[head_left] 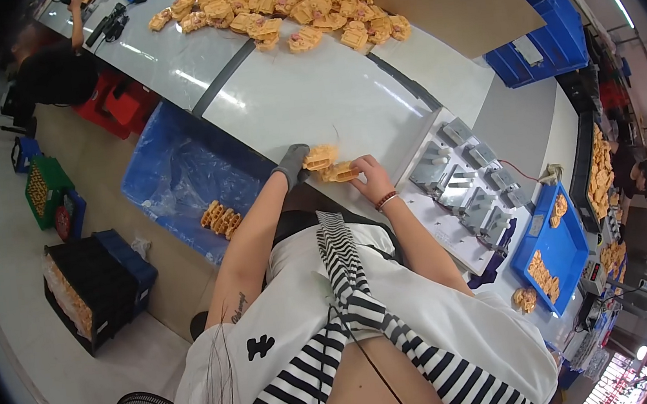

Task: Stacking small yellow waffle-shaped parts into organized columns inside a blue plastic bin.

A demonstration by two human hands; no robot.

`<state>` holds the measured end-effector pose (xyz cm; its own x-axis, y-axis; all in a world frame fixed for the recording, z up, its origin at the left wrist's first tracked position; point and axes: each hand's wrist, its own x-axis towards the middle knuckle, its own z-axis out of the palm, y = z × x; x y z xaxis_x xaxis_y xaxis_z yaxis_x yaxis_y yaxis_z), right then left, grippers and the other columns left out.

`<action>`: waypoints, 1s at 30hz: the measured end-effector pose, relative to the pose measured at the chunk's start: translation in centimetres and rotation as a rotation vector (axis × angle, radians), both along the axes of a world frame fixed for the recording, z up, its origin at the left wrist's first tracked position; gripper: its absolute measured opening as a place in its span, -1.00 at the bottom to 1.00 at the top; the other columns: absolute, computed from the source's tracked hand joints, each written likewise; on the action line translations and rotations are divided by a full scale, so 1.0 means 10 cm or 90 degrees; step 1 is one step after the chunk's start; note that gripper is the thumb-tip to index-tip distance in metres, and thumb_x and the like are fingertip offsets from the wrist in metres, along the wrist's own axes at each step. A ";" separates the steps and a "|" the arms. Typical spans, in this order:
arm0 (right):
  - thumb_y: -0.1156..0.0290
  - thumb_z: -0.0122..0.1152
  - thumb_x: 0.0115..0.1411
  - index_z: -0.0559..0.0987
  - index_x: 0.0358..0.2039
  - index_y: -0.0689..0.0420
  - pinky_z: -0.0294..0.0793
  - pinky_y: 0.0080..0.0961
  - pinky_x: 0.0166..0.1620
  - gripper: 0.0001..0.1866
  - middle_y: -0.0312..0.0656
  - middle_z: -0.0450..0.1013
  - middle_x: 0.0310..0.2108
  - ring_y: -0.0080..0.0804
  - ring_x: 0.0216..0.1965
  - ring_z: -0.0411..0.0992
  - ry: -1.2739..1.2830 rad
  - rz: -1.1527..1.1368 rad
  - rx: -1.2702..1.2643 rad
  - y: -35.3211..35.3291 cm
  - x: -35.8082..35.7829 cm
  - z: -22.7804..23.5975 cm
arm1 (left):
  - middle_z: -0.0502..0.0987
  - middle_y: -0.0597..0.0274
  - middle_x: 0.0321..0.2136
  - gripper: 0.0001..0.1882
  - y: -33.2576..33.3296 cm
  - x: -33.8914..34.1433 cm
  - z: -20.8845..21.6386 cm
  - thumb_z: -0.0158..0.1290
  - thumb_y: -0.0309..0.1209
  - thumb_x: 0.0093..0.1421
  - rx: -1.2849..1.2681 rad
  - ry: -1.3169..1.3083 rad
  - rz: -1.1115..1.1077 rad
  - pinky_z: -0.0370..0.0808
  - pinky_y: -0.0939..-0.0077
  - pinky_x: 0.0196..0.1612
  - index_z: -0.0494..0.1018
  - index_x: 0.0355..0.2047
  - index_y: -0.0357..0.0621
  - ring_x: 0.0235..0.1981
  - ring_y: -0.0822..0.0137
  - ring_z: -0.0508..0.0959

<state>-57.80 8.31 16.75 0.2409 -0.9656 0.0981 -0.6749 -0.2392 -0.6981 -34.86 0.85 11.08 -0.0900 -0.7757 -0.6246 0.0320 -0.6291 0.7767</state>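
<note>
Near the table's front edge, my left hand (293,164) wears a grey glove and is closed on a light-orange molded plastic part (321,155). Bare, with a beaded bracelet at the wrist, my right hand (371,178) pinches another orange plastic part (339,172) by its right end. The two parts lie against or just beside each other; I cannot tell whether they touch. Right of my right hand stands a white board with grey metal fixtures (463,179). A large pile of similar orange parts (311,6) covers the far side of the table.
A lined blue bin (170,163) at my left holds a few orange parts (220,219). To the right sit a blue tray (562,256) with parts and a black tray (590,174). A cardboard sheet (444,0) stands behind. Co-workers are far left and right.
</note>
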 end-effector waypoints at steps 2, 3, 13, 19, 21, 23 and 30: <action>0.44 0.35 -0.06 0.51 -0.25 0.09 0.50 -0.37 -0.22 -0.68 -0.17 0.42 -0.24 -0.26 -0.23 0.46 -0.009 -0.006 0.010 -0.01 0.02 0.03 | 0.43 0.18 -0.56 -0.70 -0.09 0.13 -0.07 -0.09 -0.13 0.18 0.344 0.144 -0.109 0.36 0.53 -0.70 0.44 -0.28 -0.07 -0.69 0.37 0.39; 0.42 0.35 -0.05 0.51 -0.23 0.08 0.50 -0.36 -0.20 -0.67 -0.17 0.42 -0.20 -0.25 -0.19 0.45 -0.026 0.017 0.029 -0.02 0.02 0.04 | 0.43 0.18 -0.56 -0.70 -0.06 0.16 -0.11 -0.09 -0.13 0.18 0.344 0.144 -0.105 0.36 0.53 -0.70 0.44 -0.28 -0.07 -0.69 0.37 0.39; 0.37 0.31 0.02 0.48 -0.11 0.08 0.49 -0.40 -0.11 -0.61 -0.21 0.43 -0.05 -0.33 -0.07 0.43 -0.131 -0.048 0.236 -0.05 0.02 -0.06 | 0.54 0.03 -0.26 -0.61 0.09 -0.04 0.30 -0.06 -0.10 0.21 -0.343 -0.373 -0.271 0.46 0.31 -0.18 0.44 -0.13 -0.11 -0.27 0.18 0.56; 0.40 0.31 0.01 0.49 -0.12 0.06 0.50 -0.41 -0.11 -0.62 -0.23 0.43 -0.13 -0.32 -0.12 0.44 -0.121 -0.033 0.182 -0.10 0.04 -0.08 | 0.50 -0.01 -0.17 -0.62 0.06 -0.09 0.48 -0.02 -0.17 0.18 -0.328 -0.301 -0.404 0.41 0.29 -0.03 0.39 -0.01 0.03 -0.13 0.07 0.50; 0.40 0.31 0.00 0.49 -0.12 0.06 0.51 -0.41 -0.12 -0.62 -0.23 0.41 -0.13 -0.31 -0.12 0.43 -0.119 -0.020 0.175 -0.12 0.03 0.00 | 0.48 -0.01 -0.15 -0.63 0.05 -0.02 0.46 -0.08 -0.24 0.20 -0.448 -0.380 -0.457 0.40 0.27 -0.01 0.37 0.02 0.07 -0.11 0.06 0.49; 0.40 0.32 0.00 0.49 -0.13 0.06 0.51 -0.41 -0.12 -0.62 -0.23 0.39 -0.12 -0.29 -0.12 0.43 -0.118 -0.017 0.167 -0.13 -0.04 -0.02 | 0.46 -0.01 -0.14 -0.63 0.03 -0.04 0.54 -0.10 -0.27 0.19 -0.430 -0.364 -0.483 0.39 0.27 0.00 0.37 0.02 0.08 -0.09 0.06 0.48; 0.41 0.32 -0.02 0.49 -0.15 0.01 0.53 -0.36 -0.13 -0.63 -0.20 0.32 0.03 -0.25 -0.05 0.40 -0.053 -0.013 0.071 -0.09 -0.08 -0.20 | 0.39 0.05 -0.02 -0.62 -0.02 -0.06 0.58 -0.13 -0.28 0.19 -0.354 -0.352 -0.562 0.38 0.29 0.04 0.37 0.03 0.10 -0.01 0.09 0.43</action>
